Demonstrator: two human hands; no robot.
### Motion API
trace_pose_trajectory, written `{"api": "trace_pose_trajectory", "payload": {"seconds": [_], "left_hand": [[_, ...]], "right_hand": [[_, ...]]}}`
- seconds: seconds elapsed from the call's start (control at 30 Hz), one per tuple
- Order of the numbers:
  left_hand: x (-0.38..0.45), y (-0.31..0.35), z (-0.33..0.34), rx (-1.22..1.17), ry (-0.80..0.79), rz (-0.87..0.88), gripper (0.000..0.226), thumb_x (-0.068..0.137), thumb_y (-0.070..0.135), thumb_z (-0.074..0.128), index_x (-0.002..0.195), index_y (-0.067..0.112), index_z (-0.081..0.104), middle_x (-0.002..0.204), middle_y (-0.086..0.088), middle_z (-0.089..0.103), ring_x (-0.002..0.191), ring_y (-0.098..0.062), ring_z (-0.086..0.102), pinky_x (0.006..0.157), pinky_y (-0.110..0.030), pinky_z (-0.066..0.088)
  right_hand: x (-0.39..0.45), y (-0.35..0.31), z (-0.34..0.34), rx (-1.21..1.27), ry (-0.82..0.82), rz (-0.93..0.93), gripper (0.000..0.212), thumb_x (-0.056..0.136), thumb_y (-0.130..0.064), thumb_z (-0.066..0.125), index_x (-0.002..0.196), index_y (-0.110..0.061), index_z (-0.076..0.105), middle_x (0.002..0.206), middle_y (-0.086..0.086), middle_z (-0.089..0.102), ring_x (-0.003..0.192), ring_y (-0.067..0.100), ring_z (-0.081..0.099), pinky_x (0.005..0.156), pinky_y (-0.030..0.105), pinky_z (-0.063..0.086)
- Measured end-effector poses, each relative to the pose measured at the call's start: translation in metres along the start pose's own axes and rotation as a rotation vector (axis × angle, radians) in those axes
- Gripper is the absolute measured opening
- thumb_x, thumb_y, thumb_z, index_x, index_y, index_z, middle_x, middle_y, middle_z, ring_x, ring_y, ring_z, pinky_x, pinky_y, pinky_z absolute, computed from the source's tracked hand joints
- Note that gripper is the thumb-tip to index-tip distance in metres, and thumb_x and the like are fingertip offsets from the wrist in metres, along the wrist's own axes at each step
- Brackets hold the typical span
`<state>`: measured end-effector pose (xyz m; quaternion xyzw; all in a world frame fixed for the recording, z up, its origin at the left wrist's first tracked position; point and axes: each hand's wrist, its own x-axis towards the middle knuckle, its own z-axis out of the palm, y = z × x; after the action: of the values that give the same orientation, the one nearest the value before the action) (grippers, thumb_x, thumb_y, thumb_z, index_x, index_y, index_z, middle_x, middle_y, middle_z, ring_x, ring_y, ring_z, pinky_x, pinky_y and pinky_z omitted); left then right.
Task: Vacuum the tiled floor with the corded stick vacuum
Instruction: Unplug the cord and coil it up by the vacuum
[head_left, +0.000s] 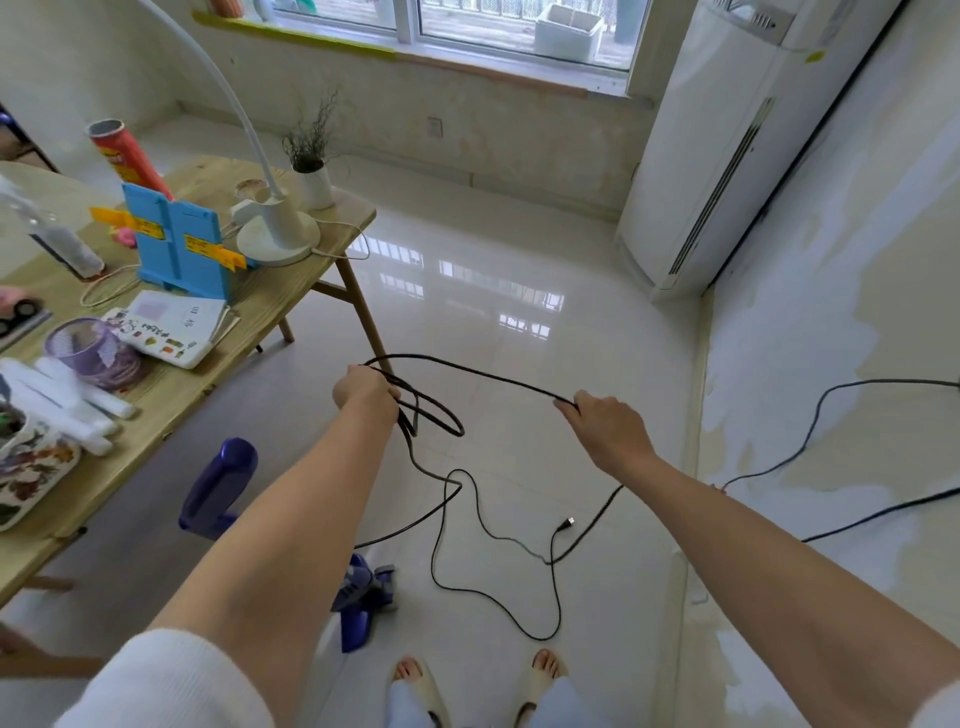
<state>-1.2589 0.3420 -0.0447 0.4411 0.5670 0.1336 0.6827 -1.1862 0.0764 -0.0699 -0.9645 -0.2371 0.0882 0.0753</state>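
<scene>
Table (291, 291), wooden, far left: carries a printed tray (31, 473), white rolled items (67, 400), a purple mesh cup (93, 351), a booklet (166, 325), a blue stand (176, 239) with yellow tags, a red snack tube (127, 156), a white desk lamp (275, 228) and a small potted plant (311, 171) at the far corner.

Stick vacuum (363, 592), purple, standing on the tiled floor (493, 291) just beside the table; its handle (221, 483) rises left of the left forearm, and its lower body shows between that forearm and the person's feet.

Left hand (366, 389), grip curled round several gathered loops of the black cord (467, 374), near the table leg. The loops hang just below the fist.

Cord, 1 strand stretching from the left hand across to the right hand; further slack lies in loose curves on the floor below, ending in a plug (566, 522) that lies on the tiles.

Right hand (608, 426), grip pinching the cord between thumb and fingers, well apart from the left hand.

2nd cable (810, 431), black, running along the floor at far right.

Air-conditioner unit (727, 156), white, floor-standing, in the upper right corner beside the window (519, 31).
</scene>
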Motion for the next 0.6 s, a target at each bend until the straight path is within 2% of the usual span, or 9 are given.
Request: {"api": "trace_pose_trajectory", "payload": {"seconds": [0.03, 0.1, 0.17, 0.2, 0.27, 0.33, 0.4, 0.47, 0.6], "left_hand": [[0.005, 0.0, -0.003, 0.113, 0.032, 0.027, 0.044, 0.104, 0.021, 0.029, 0.144, 0.008, 0.039, 0.13, -0.011, 0.057, 0.079, -0.015, 0.06, 0.055, -0.011, 0.052], [0.02, -0.003, -0.008, 0.368, 0.161, 0.038, 0.046, 0.101, 0.018, 0.038, 0.146, 0.019, 0.038, 0.146, -0.001, 0.043, 0.122, -0.014, 0.053, 0.089, -0.014, 0.048], [0.032, -0.005, -0.007, 0.697, 0.199, 0.118, 0.049, 0.097, 0.012, 0.043, 0.145, 0.02, 0.041, 0.147, 0.003, 0.04, 0.129, -0.012, 0.046, 0.091, -0.017, 0.045], [0.035, -0.008, -0.005, 0.637, 0.203, 0.15, 0.045, 0.096, 0.01, 0.043, 0.14, 0.016, 0.046, 0.142, 0.004, 0.047, 0.12, -0.011, 0.052, 0.083, -0.016, 0.048], [0.019, -0.001, 0.006, 0.105, 0.165, -0.017, 0.02, 0.098, 0.011, 0.041, 0.107, 0.006, 0.058, 0.098, 0.0, 0.063, 0.068, -0.009, 0.059, 0.052, -0.016, 0.045], [-0.004, 0.0, 0.018, -0.175, -0.029, -0.026, 0.03, 0.102, 0.017, 0.04, 0.073, 0.011, 0.047, 0.05, 0.002, 0.044, 0.033, -0.007, 0.034, 0.032, -0.017, 0.026], [-0.014, -0.005, 0.025, -0.154, -0.257, 0.05, 0.037, 0.104, 0.024, 0.036, 0.068, 0.016, 0.039, 0.041, 0.006, 0.034, 0.031, -0.007, 0.029, 0.034, -0.017, 0.025], [-0.026, -0.006, 0.022, 0.039, -0.383, 0.236, 0.034, 0.104, 0.024, 0.033, 0.072, 0.016, 0.041, 0.05, 0.002, 0.041, 0.041, -0.011, 0.039, 0.04, -0.021, 0.036], [-0.043, -0.006, 0.011, 0.263, -0.532, 0.421, 0.031, 0.106, 0.023, 0.031, 0.082, 0.009, 0.046, 0.06, -0.008, 0.057, 0.05, -0.018, 0.061, 0.05, -0.027, 0.054]], "right_hand": [[-0.005, 0.001, 0.007, 0.035, -0.015, -0.043, 0.034, 0.104, -0.038, 0.031, 0.087, -0.011, 0.042, 0.079, 0.011, 0.055, 0.068, 0.03, 0.051, 0.058, 0.034, 0.034], [-0.014, 0.007, 0.02, 0.092, -0.039, -0.088, 0.011, 0.103, -0.014, 0.036, 0.097, -0.008, 0.043, 0.087, 0.008, 0.046, 0.068, 0.027, 0.045, 0.059, 0.034, 0.034], [-0.022, 0.013, 0.028, 0.027, -0.067, -0.053, 0.025, 0.091, 0.01, 0.038, 0.109, -0.006, 0.044, 0.097, 0.009, 0.046, 0.071, 0.026, 0.045, 0.059, 0.032, 0.034], [-0.024, 0.013, 0.029, -0.041, -0.085, -0.023, 0.036, 0.086, 0.014, 0.038, 0.116, -0.005, 0.044, 0.101, 0.011, 0.051, 0.072, 0.027, 0.048, 0.06, 0.033, 0.035], [-0.025, -0.001, 0.023, -0.202, -0.161, -0.013, 0.039, 0.088, 0.011, 0.038, 0.123, -0.004, 0.045, 0.107, 0.016, 0.061, 0.084, 0.031, 0.059, 0.065, 0.036, 0.04], [-0.022, -0.024, 0.011, -0.324, -0.27, -0.203, 0.032, 0.095, 0.004, 0.037, 0.122, -0.004, 0.052, 0.112, 0.017, 0.063, 0.099, 0.033, 0.062, 0.073, 0.037, 0.044], [-0.016, -0.046, -0.002, -0.404, -0.314, -0.493, 0.027, 0.102, -0.009, 0.037, 0.118, -0.004, 0.058, 0.111, 0.016, 0.064, 0.1, 0.033, 0.062, 0.071, 0.036, 0.042], [-0.01, -0.057, -0.018, -0.446, -0.31, -0.696, 0.034, 0.105, -0.025, 0.036, 0.111, -0.004, 0.061, 0.107, 0.013, 0.063, 0.096, 0.033, 0.061, 0.07, 0.034, 0.039], [-0.002, -0.058, -0.042, -0.297, -0.225, -0.774, 0.041, 0.103, -0.037, 0.038, 0.097, -0.005, 0.063, 0.092, 0.002, 0.051, 0.076, 0.022, 0.054, 0.066, 0.028, 0.036]]}}
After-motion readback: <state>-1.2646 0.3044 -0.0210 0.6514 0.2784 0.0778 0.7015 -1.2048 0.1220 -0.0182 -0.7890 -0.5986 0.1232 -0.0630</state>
